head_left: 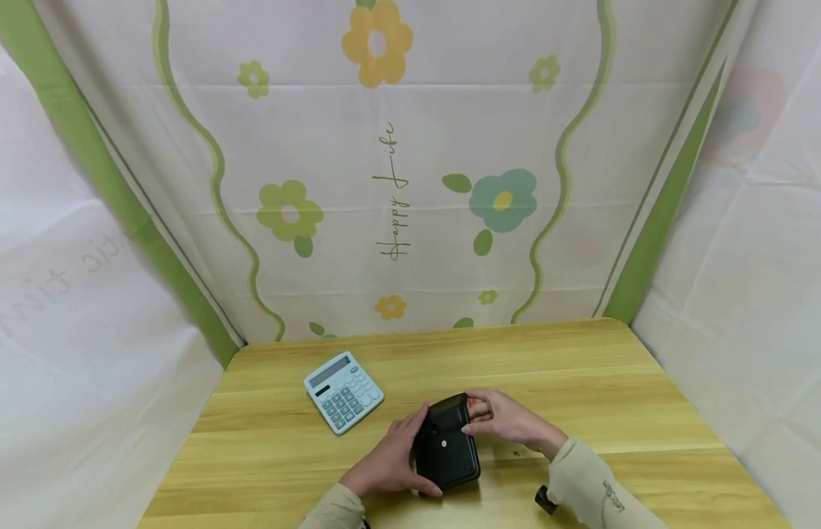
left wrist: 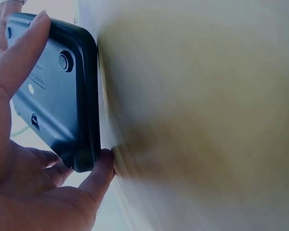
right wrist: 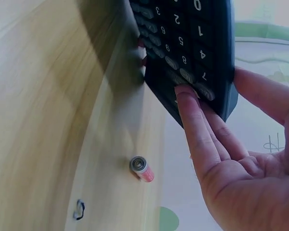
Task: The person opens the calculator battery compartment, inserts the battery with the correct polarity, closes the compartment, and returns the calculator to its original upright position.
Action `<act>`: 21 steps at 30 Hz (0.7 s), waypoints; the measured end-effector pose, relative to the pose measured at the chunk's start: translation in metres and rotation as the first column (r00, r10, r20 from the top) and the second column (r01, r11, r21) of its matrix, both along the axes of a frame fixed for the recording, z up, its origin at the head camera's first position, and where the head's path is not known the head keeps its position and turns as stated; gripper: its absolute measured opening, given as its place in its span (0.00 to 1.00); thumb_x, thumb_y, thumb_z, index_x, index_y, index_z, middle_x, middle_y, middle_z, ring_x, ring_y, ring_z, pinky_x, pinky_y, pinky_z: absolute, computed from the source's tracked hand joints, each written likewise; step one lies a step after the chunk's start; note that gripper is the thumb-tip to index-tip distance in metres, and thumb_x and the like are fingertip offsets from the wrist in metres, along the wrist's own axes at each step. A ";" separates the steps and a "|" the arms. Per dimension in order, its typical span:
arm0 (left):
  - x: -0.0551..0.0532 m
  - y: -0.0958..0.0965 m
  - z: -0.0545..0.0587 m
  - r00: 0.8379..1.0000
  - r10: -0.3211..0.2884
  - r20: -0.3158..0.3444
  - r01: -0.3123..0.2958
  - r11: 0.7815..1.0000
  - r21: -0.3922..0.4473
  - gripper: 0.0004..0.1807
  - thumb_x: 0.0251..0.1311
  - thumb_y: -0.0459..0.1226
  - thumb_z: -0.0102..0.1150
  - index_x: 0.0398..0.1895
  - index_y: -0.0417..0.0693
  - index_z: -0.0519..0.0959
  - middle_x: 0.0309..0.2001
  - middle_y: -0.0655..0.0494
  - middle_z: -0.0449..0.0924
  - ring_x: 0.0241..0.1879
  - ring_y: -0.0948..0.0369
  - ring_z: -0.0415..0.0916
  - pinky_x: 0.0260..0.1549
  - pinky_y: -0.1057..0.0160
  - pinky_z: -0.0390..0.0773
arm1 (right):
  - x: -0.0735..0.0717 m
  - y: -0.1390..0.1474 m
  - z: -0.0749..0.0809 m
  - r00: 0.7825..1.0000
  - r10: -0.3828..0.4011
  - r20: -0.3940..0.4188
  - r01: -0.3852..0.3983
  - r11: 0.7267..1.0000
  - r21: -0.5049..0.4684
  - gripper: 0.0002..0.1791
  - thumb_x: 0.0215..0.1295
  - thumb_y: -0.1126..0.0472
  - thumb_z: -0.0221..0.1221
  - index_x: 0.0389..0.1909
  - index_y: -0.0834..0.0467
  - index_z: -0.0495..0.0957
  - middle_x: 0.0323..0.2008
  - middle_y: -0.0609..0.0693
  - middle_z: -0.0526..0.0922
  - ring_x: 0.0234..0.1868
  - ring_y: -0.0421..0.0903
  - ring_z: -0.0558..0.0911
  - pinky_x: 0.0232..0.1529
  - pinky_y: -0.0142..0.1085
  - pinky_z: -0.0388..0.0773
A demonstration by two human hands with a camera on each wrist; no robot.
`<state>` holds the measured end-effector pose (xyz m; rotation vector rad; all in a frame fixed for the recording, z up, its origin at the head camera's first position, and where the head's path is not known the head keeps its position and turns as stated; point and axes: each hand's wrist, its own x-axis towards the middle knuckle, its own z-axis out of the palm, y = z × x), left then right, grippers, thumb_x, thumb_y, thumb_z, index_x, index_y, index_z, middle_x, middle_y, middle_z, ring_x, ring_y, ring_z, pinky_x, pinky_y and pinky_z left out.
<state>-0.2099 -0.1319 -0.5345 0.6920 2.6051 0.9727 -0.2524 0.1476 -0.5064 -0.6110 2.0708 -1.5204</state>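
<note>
A black calculator [head_left: 450, 455] is tilted up off the wooden table, its back toward the head camera. The left hand [head_left: 398, 457] grips it at the left side, with the thumb at the lower edge. At the upper right, the right hand [head_left: 509, 421] pinches it, thumb on the back edge and fingers over the front. Number keys show on the calculator's front [right wrist: 183, 33] in the right wrist view, where the right hand's fingers [right wrist: 197, 127] touch the key side. Round feet and a pale oval mark appear on its back [left wrist: 53, 96] in the left wrist view.
A light blue calculator [head_left: 344, 391] lies face up on the table [head_left: 264, 470], left of the hands. In the right wrist view, a red battery [right wrist: 142, 168] rests on the tabletop, with a small dark item [right wrist: 79, 210] of unclear kind nearby. Patterned cloth [head_left: 450, 132] encloses the table.
</note>
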 end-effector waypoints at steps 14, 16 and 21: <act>0.000 0.002 -0.002 0.996 0.075 0.055 -0.074 0.997 -0.020 0.81 0.36 0.60 0.85 0.86 0.50 0.38 0.82 0.47 0.52 0.79 0.44 0.53 0.72 0.38 0.64 | 0.001 0.004 -0.012 0.999 -0.019 -0.049 0.024 0.996 0.089 0.49 0.65 0.64 0.70 0.76 0.78 0.52 0.59 0.71 0.81 0.56 0.61 0.85 0.54 0.49 0.85; 0.000 0.002 -0.002 0.996 0.080 0.050 -0.079 0.996 -0.030 0.81 0.36 0.61 0.85 0.86 0.49 0.38 0.82 0.47 0.53 0.78 0.44 0.54 0.72 0.38 0.65 | 0.000 0.004 -0.014 0.999 -0.015 -0.050 0.020 0.995 0.097 0.48 0.65 0.64 0.70 0.76 0.78 0.52 0.56 0.68 0.83 0.55 0.60 0.85 0.54 0.47 0.85; 0.000 0.003 -0.003 0.995 0.094 0.027 -0.092 0.995 -0.049 0.82 0.34 0.62 0.86 0.86 0.48 0.38 0.81 0.46 0.55 0.78 0.44 0.55 0.72 0.38 0.66 | -0.002 0.004 -0.015 0.999 -0.013 -0.047 0.019 0.991 0.129 0.47 0.65 0.63 0.71 0.76 0.76 0.55 0.47 0.55 0.86 0.49 0.51 0.86 0.50 0.42 0.86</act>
